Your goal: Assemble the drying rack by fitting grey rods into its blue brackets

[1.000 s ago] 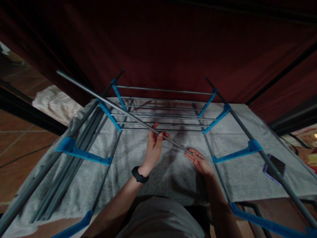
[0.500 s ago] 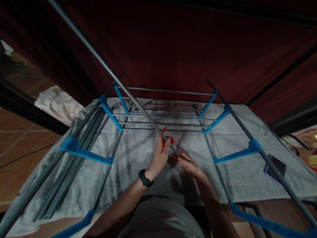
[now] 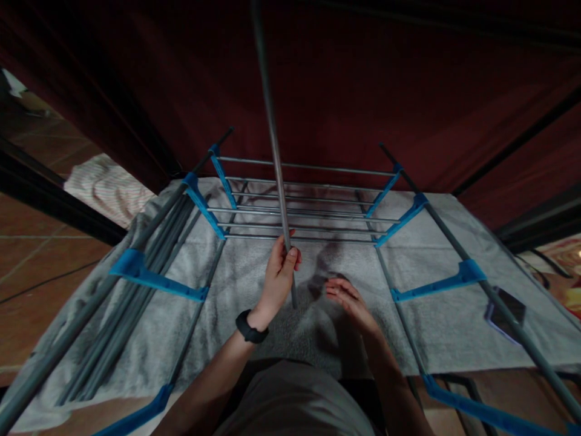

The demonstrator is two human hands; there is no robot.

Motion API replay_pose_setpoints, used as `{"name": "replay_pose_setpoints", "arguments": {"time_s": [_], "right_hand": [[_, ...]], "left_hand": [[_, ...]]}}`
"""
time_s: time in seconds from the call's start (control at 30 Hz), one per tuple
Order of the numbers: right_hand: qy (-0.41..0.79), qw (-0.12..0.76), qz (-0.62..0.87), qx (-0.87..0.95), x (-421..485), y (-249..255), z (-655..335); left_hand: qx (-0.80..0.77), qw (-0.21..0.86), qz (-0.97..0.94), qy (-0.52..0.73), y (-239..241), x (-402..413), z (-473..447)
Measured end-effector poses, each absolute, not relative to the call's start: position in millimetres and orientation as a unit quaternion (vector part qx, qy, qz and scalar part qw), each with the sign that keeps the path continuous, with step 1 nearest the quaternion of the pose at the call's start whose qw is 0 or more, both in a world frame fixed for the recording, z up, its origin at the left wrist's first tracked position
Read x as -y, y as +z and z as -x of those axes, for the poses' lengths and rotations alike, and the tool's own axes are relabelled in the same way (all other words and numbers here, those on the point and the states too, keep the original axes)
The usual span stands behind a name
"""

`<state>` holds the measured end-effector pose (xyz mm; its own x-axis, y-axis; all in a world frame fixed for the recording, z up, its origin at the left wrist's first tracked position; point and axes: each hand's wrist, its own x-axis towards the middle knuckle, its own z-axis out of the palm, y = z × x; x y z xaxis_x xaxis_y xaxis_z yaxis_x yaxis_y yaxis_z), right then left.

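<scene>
A long grey metal tube point(image 3: 273, 139) points up and away from me, its lower end just above the towel. My left hand point(image 3: 280, 269), with a black band on the wrist, is wrapped round the tube near that end. To the right, my right hand point(image 3: 347, 297) is held apart from the tube, fingers loosely extended and nothing in them. Around both hands stands a rack frame of grey side poles point(image 3: 447, 233) and blue plastic brackets point(image 3: 158, 281). Several thin crossbars point(image 3: 313, 229) join its two sides at the far end.
A grey towel point(image 3: 245, 272) covers the surface under the frame. Several loose grey tubes point(image 3: 122, 321) lie on it at left. A phone point(image 3: 506, 315) rests at right, partly behind a pole. Dark red fabric point(image 3: 354, 91) hangs behind the frame. A striped cloth point(image 3: 109, 188) is at far left.
The tube has swung from a leftward slant to nearly upright in view. My left hand has shifted left with it. My right hand has come off the tube's lower end.
</scene>
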<state>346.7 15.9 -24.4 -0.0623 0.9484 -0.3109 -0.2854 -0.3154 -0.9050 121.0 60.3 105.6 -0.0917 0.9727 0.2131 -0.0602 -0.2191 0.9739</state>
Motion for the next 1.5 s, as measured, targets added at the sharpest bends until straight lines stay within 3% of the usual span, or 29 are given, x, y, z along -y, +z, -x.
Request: {"name": "replay_pose_setpoints", "arguments": {"time_s": [0.27, 0.77, 1.23, 1.5], "right_hand": [[0.646, 0.573, 0.457, 0.213, -17, -39, -354], [0.678, 0.593, 0.416, 0.126, -25, -50, -365], [0.670, 0.589, 0.428, 0.144, -29, -48, -365], [0.658, 0.621, 0.409, 0.121, -30, -42, -376]], "left_hand": [[-0.529, 0.339, -0.575, 0.524, 85, -52, -92], [-0.563, 0.170, -0.750, 0.302, 11, -16, -55], [-0.542, 0.160, -0.819, 0.101, 16, -17, -61], [-0.524, 0.171, -0.833, 0.054, 12, -15, -57]]}}
